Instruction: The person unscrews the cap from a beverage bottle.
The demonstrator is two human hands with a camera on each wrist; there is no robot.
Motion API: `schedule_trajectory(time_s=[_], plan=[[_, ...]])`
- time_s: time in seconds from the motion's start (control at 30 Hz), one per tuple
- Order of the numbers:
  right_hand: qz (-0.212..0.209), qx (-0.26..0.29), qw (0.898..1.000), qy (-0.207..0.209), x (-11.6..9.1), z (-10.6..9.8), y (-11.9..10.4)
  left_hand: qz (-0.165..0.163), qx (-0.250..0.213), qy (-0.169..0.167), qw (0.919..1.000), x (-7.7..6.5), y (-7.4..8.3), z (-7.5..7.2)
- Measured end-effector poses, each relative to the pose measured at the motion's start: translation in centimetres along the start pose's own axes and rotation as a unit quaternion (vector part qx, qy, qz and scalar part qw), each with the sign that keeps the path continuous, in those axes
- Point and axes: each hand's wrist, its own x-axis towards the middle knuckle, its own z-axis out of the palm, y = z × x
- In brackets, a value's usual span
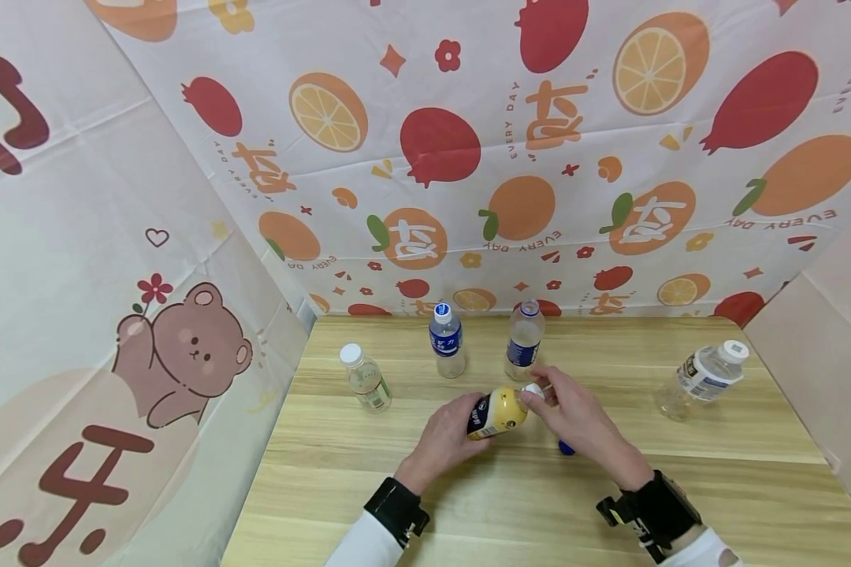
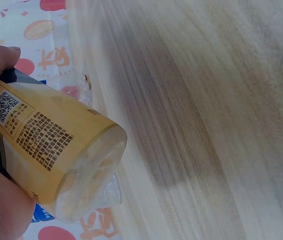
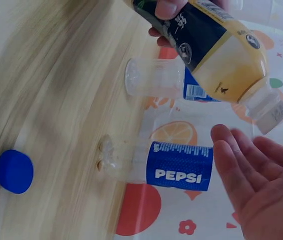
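My left hand (image 1: 448,431) grips a yellow drink bottle (image 1: 508,409) with a dark label around its body, tilted toward the right above the table. Its clear base (image 2: 89,175) shows in the left wrist view. At the bottle's neck is a white cap (image 3: 272,116). My right hand (image 3: 261,180) is beside that cap, its fingers loosely extended and a gap visible between fingertips and cap in the right wrist view. Below the right hand a blue bottle cap (image 3: 14,171) lies on the table, partly hidden in the head view.
Behind the hands stand a Pepsi bottle (image 1: 523,346) and a blue-labelled bottle (image 1: 447,343). A white-capped bottle (image 1: 367,382) is at left, another clear bottle (image 1: 702,379) at right. A fruit-print cloth (image 1: 440,150) backs the wooden table (image 1: 326,488).
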Motion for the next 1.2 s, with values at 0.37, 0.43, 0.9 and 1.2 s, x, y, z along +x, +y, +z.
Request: schedule_trajectory(time_s=[0.37,0.43,0.9,1.2], plan=[[-0.018,-0.009,1.0,0.012,0.07,-0.17,-0.19,0.009,0.015,0.001,0.9998,-0.13,-0.13,0.05],[-0.031,0.008,0.999,0.007,0.03,-0.16,0.0,0.01,0.013,0.002,0.9999,-0.17,-0.2,0.04],[-0.04,0.037,0.998,-0.014,0.05,-0.15,0.26,0.007,-0.01,0.006,0.9999,-0.2,-0.43,-0.1],[-0.022,-0.011,0.999,0.024,0.55,0.43,-0.14,0.005,-0.007,-0.001,1.0,0.03,-0.25,-0.22]])
